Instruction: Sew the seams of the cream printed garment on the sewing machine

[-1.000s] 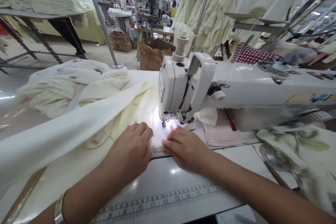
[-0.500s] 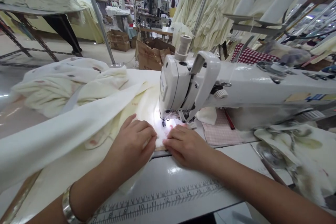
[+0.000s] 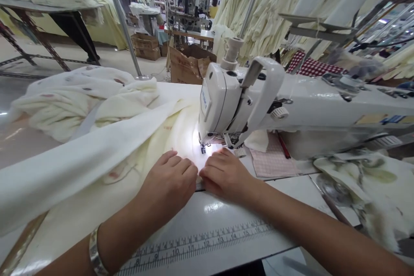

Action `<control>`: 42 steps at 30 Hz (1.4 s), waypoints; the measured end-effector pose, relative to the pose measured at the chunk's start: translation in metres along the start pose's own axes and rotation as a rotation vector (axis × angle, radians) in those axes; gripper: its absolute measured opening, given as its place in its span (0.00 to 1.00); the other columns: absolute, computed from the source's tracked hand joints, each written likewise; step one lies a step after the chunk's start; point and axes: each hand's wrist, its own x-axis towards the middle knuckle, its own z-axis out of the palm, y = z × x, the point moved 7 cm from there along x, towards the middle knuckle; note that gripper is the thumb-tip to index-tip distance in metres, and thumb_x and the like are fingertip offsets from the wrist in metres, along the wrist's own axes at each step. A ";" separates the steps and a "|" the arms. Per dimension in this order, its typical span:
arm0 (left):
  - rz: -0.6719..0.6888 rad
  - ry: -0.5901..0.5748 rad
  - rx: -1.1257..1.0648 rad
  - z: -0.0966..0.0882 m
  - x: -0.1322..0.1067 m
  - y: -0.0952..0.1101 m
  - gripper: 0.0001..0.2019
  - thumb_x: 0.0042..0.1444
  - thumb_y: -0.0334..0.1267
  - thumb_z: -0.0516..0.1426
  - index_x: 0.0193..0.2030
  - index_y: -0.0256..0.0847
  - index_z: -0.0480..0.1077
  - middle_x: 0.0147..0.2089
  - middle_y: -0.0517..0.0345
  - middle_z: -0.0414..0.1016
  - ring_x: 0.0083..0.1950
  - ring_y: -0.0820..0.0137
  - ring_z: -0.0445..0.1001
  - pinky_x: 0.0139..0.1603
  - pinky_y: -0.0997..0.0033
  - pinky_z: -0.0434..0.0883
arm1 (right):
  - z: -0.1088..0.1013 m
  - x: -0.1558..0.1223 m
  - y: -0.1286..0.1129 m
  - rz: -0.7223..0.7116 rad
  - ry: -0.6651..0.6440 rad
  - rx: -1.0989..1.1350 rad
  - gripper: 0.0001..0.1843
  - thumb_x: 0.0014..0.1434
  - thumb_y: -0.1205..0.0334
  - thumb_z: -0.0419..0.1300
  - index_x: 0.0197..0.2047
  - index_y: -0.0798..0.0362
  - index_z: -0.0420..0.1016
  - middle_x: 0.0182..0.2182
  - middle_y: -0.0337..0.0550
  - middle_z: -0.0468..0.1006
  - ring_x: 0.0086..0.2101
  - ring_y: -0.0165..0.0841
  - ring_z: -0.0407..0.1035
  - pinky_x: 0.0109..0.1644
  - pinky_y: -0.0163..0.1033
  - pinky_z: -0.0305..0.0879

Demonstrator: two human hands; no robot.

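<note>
Cream fabric (image 3: 129,159) spreads over the left of the sewing table and runs under the lit presser foot (image 3: 203,148) of a white sewing machine (image 3: 220,99). Just left of and in front of the foot, my left hand (image 3: 171,177) has its fingers curled and closed on the fabric's near edge. My right hand (image 3: 226,174) is closed on the same edge, right of the foot, with thumb and fingers pinched together. The two hands almost touch. The fingertips and the cloth between them are partly hidden.
A pink checked cloth (image 3: 273,157) lies under the machine arm, with a red-handled tool (image 3: 283,144) beside it. Crumpled cream fabric (image 3: 365,185) sits at the right. A printed ruler (image 3: 207,243) lines the table's front. Beyond stand a metal pole (image 3: 124,21) and a cardboard box (image 3: 187,64).
My left hand has moved slightly right and its fingers have curled in more. My right hand's fingers have drawn closer to it. The view has shifted slightly.
</note>
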 end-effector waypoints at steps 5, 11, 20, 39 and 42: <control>-0.051 -0.033 -0.053 0.003 -0.004 0.003 0.12 0.60 0.34 0.46 0.31 0.38 0.68 0.36 0.52 0.74 0.35 0.65 0.70 0.49 0.51 0.67 | 0.002 -0.006 -0.001 0.008 -0.071 0.012 0.11 0.58 0.66 0.51 0.26 0.54 0.71 0.25 0.40 0.69 0.28 0.31 0.57 0.33 0.38 0.53; -0.158 -0.150 -0.069 0.025 0.004 -0.016 0.13 0.61 0.35 0.45 0.48 0.33 0.62 0.55 0.38 0.69 0.58 0.54 0.65 0.57 0.44 0.61 | 0.004 -0.005 0.009 0.079 -0.142 0.042 0.14 0.63 0.64 0.49 0.33 0.54 0.74 0.29 0.44 0.70 0.33 0.34 0.59 0.37 0.40 0.55; -0.146 -0.226 -0.146 0.036 0.008 -0.015 0.12 0.58 0.33 0.45 0.47 0.34 0.61 0.57 0.38 0.67 0.62 0.55 0.60 0.62 0.38 0.52 | 0.003 -0.012 0.013 0.132 -0.148 0.118 0.14 0.63 0.65 0.48 0.33 0.53 0.73 0.27 0.41 0.67 0.30 0.32 0.58 0.36 0.39 0.52; -0.010 -0.008 -0.364 0.022 0.008 -0.013 0.12 0.63 0.33 0.48 0.34 0.37 0.71 0.39 0.56 0.73 0.39 0.70 0.69 0.41 0.70 0.68 | -0.009 -0.031 0.055 0.549 0.051 0.291 0.13 0.60 0.54 0.56 0.32 0.51 0.78 0.34 0.46 0.78 0.40 0.42 0.69 0.46 0.48 0.65; -0.012 0.002 -0.360 0.025 0.011 -0.018 0.12 0.63 0.34 0.49 0.32 0.38 0.71 0.39 0.56 0.73 0.39 0.70 0.69 0.41 0.71 0.68 | -0.011 -0.027 0.050 0.485 -0.031 0.066 0.13 0.62 0.55 0.55 0.35 0.51 0.79 0.36 0.49 0.78 0.44 0.46 0.66 0.48 0.53 0.62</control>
